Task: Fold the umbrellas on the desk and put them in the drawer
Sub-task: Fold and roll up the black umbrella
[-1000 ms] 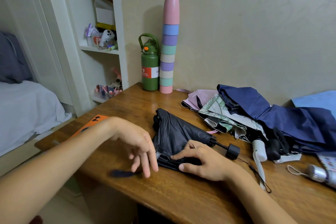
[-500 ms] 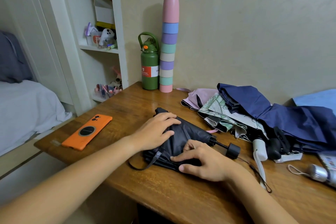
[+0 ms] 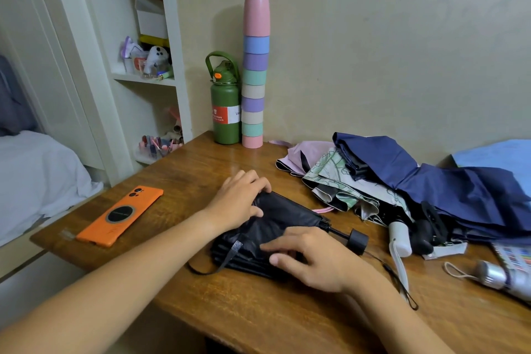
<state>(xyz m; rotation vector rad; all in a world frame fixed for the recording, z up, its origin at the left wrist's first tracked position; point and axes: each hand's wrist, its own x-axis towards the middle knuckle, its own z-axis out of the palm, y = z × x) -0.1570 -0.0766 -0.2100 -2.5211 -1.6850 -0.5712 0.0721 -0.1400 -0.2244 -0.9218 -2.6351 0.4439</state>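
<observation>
Black umbrella (image 3: 287, 221) lies collapsed on wooden desk (image 3: 258, 310), near centre. Left hand (image 3: 240, 199) grips its far-left end, fingers curled over fabric. Right hand (image 3: 316, 258) presses flat on near folds, fingers extended. Navy umbrella (image 3: 448, 189) and floral umbrella (image 3: 339, 181) piled right. Orange phone (image 3: 120, 215) left.

An orange phone (image 3: 120, 215), green bottle (image 3: 225, 112) beside stacked cups (image 3: 254, 71).

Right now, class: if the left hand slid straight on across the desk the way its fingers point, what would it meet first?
The left hand grips the far end of the black umbrella, fingers pointing right and slightly away. Straight on, it would probably meet the pink umbrella first, though depth is hard to judge.
</observation>
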